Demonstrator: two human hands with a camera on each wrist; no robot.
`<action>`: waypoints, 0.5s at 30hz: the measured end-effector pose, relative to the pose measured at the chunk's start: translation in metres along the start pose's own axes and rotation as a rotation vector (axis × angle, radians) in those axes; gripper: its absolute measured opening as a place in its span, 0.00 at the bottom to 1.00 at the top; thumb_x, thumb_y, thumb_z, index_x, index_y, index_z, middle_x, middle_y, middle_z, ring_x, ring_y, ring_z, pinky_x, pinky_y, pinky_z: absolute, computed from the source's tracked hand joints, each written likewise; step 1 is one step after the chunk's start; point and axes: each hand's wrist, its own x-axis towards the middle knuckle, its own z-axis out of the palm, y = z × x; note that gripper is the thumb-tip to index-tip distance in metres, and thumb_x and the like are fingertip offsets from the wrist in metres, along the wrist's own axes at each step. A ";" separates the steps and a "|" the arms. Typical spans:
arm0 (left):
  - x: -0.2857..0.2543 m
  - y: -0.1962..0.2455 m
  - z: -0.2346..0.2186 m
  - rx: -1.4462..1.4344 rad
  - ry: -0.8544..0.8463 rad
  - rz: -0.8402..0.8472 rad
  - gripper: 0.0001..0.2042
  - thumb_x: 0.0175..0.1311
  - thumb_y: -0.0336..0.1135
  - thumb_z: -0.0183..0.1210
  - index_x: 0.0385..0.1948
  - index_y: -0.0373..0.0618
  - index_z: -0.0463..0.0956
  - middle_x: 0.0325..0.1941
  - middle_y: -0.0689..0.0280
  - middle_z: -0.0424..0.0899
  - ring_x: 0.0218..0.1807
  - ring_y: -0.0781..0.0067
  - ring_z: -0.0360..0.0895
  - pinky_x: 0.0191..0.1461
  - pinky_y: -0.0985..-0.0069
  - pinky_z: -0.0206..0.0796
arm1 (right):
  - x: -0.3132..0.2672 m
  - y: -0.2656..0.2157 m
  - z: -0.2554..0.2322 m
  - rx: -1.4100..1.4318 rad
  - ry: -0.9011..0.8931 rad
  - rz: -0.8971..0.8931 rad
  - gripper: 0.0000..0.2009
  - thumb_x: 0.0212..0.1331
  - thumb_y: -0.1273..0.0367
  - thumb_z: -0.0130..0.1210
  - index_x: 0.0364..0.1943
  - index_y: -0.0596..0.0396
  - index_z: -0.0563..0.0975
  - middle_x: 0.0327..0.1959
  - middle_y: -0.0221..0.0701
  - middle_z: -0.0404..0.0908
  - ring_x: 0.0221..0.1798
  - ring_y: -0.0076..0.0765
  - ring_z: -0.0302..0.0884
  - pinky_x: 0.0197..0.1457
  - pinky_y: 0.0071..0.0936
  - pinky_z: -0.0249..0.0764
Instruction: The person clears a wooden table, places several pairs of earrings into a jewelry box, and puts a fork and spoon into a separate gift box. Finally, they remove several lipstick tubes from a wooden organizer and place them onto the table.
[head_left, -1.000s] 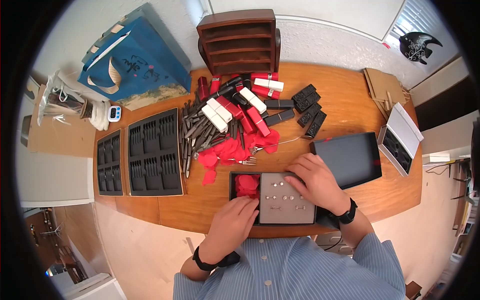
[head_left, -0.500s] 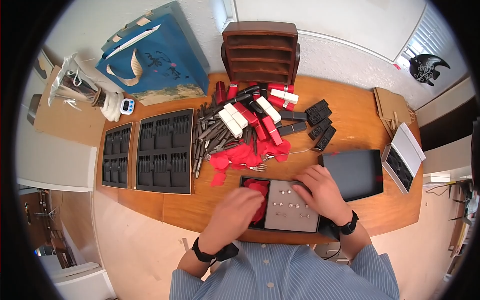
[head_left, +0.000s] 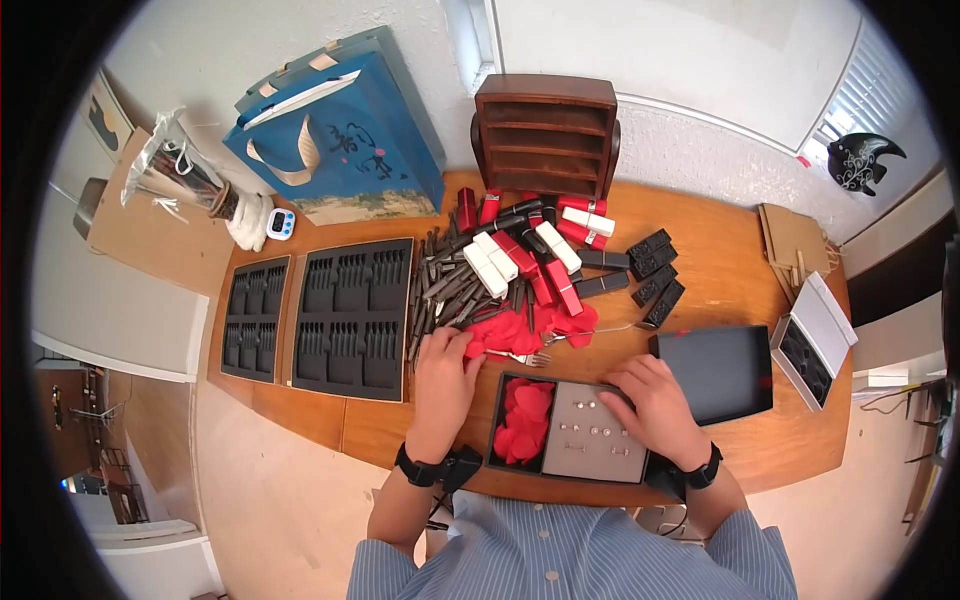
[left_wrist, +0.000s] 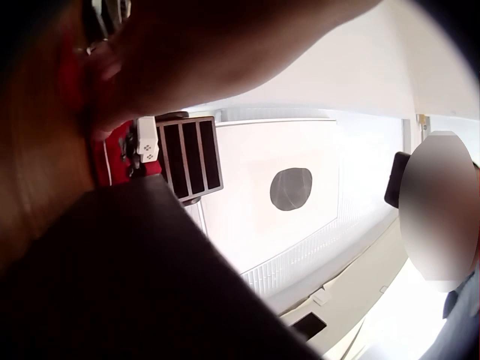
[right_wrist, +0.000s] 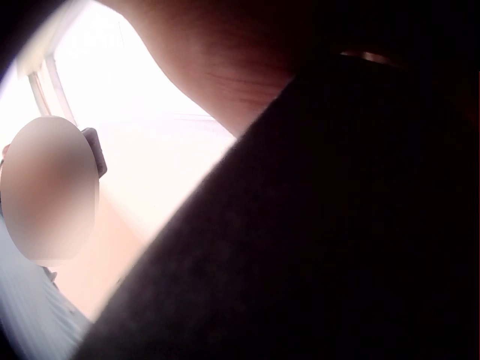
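Note:
My left hand reaches down at the near left edge of a heap of red petals, thumb apart from the fingers, fingertips right at the petals. Petals and the dim hand also show in the left wrist view. A fork lies close to its fingertips. In front of me is a black box, its left compartment filled with red petals. Its right part has a grey pad with several pairs of earrings. My right hand rests over the pad's far right corner, thumb on the pad.
Beyond the petals lie dark cutlery and red, white and black slim boxes. Black cutlery trays stand left, a black lid right. A wooden shelf and blue gift bag stand behind.
My left hand has left the box's petal compartment and moved forward to the petal heap, uncovering the petals in the box. The right hand stays at the pad's corner. The head view has shifted.

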 end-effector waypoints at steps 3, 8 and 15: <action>-0.003 -0.004 -0.001 -0.058 0.009 0.014 0.10 0.54 0.24 0.68 0.39 0.37 0.84 0.41 0.59 0.83 0.44 0.54 0.80 0.48 0.65 0.73 | 0.001 0.001 0.001 0.001 0.009 -0.013 0.10 0.57 0.68 0.66 0.39 0.58 0.82 0.39 0.36 0.80 0.46 0.45 0.75 0.52 0.37 0.71; -0.002 -0.006 -0.010 -0.251 0.022 -0.102 0.09 0.55 0.19 0.66 0.38 0.37 0.85 0.39 0.58 0.85 0.37 0.58 0.83 0.41 0.71 0.74 | 0.001 0.001 0.000 0.014 0.013 -0.015 0.10 0.56 0.68 0.66 0.39 0.59 0.82 0.38 0.37 0.80 0.46 0.45 0.75 0.51 0.38 0.71; -0.007 -0.005 -0.018 -0.607 0.102 -0.299 0.10 0.57 0.18 0.64 0.40 0.37 0.84 0.39 0.60 0.85 0.37 0.67 0.84 0.40 0.75 0.76 | 0.000 0.002 0.002 0.012 0.003 -0.008 0.10 0.57 0.68 0.65 0.38 0.59 0.82 0.38 0.37 0.80 0.46 0.45 0.75 0.51 0.38 0.70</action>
